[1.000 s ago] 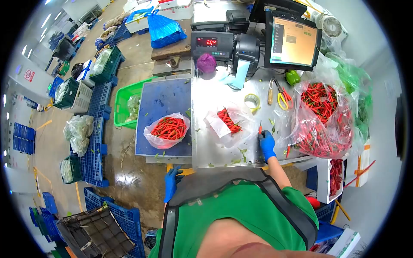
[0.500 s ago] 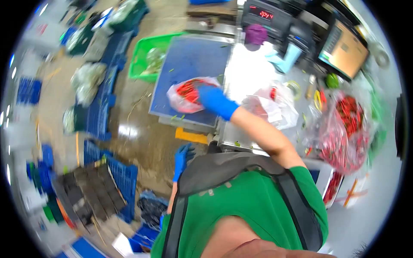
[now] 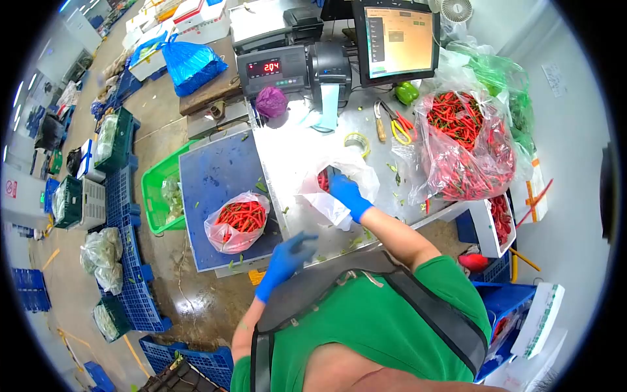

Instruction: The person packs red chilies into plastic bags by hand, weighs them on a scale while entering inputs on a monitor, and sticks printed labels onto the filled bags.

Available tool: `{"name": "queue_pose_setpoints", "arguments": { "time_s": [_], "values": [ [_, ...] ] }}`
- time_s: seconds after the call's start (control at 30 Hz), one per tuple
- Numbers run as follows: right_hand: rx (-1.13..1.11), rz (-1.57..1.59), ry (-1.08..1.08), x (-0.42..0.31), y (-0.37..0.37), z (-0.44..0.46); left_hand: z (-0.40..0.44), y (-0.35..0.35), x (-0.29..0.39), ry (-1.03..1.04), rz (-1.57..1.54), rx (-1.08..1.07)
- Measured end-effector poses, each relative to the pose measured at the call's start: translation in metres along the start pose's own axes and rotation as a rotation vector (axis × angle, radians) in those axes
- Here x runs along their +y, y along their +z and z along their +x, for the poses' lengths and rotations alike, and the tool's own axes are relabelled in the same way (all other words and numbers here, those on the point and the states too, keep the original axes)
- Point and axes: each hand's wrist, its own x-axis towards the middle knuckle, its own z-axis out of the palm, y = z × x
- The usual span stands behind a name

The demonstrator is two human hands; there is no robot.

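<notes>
My right hand (image 3: 348, 196), in a blue glove, reaches into a white plastic bag (image 3: 357, 171) on the steel table. A few red chilies (image 3: 323, 179) show in the bag's mouth beside my fingers; the fingertips are hidden, so I cannot tell what they grip. My left hand (image 3: 287, 260), also blue-gloved, hovers near the table's front edge, fingers apart and holding nothing. To its upper left, an open bag of red chilies (image 3: 240, 217) rests on the blue scale platform (image 3: 219, 163). A large clear bag (image 3: 467, 173) full of red chilies lies at the right.
A lit scale display (image 3: 271, 67), a label printer (image 3: 331, 68) and a screen (image 3: 400, 42) stand along the back. Near them lie a purple cabbage (image 3: 272, 102), tape (image 3: 357, 142), yellow-handled scissors (image 3: 398, 127) and a green pepper (image 3: 406, 93). A green crate (image 3: 153, 196) sits left.
My right hand has left the chili bag on the platform and moved right into the white bag. My left hand has risen toward the table. The view has turned.
</notes>
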Motion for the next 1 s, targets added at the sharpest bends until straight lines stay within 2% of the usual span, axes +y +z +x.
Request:
{"name": "queue_pose_setpoints", "arguments": {
  "time_s": [0.03,0.1,0.17,0.23,0.27,0.37,0.43,0.47,0.5,0.53,0.57,0.63,0.7,0.8,0.93,1.0],
  "values": [
    [-0.085,-0.007,0.059,-0.003,-0.008,0.010,0.017,0.012,0.025,0.061,0.335,0.060],
    [-0.032,0.102,-0.154,0.004,-0.007,0.023,0.051,0.035,0.067,-0.001,0.926,0.077],
    [0.019,0.217,-0.363,0.010,-0.004,0.031,0.089,0.064,0.051,0.090,1.014,0.285],
    [-0.079,0.545,-0.303,0.025,-0.010,0.030,0.105,0.070,0.038,0.224,0.985,0.440],
    [-0.066,0.507,-0.306,0.032,-0.015,0.031,0.111,0.071,0.035,0.298,0.969,0.520],
    [-0.021,0.378,-0.339,0.044,-0.017,0.029,0.110,0.056,0.033,0.273,0.632,0.670],
    [0.036,0.272,-0.394,0.032,-0.002,0.035,0.109,0.047,0.032,0.108,0.439,0.679],
    [-0.028,0.185,-0.429,0.026,-0.005,0.037,0.110,0.042,0.031,0.035,0.349,0.665],
    [-0.086,0.100,-0.459,0.022,-0.010,0.043,0.119,0.034,0.022,0.032,0.105,0.653],
    [-0.007,0.099,-0.477,0.024,-0.004,0.059,0.117,0.031,0.049,0.114,-0.001,0.625],
    [0.066,0.096,-0.495,0.031,0.012,0.081,0.123,0.021,0.052,0.217,-0.044,0.652],
    [0.268,0.115,-0.546,0.043,0.010,0.110,0.120,0.010,0.093,0.283,-0.091,0.625],
    [0.160,-0.032,-0.525,0.048,-0.014,0.132,0.122,-0.003,0.097,0.299,-0.061,0.638],
    [0.126,-0.021,-0.566,0.047,-0.042,0.138,0.126,-0.019,0.067,0.279,-0.072,0.666],
    [-0.073,0.129,-0.476,0.042,-0.098,0.089,0.096,-0.015,0.029,0.182,-0.058,0.567],
    [0.065,0.468,-0.529,0.060,-0.110,0.062,0.086,-0.011,0.000,0.207,-0.215,0.538]
  ]
}}
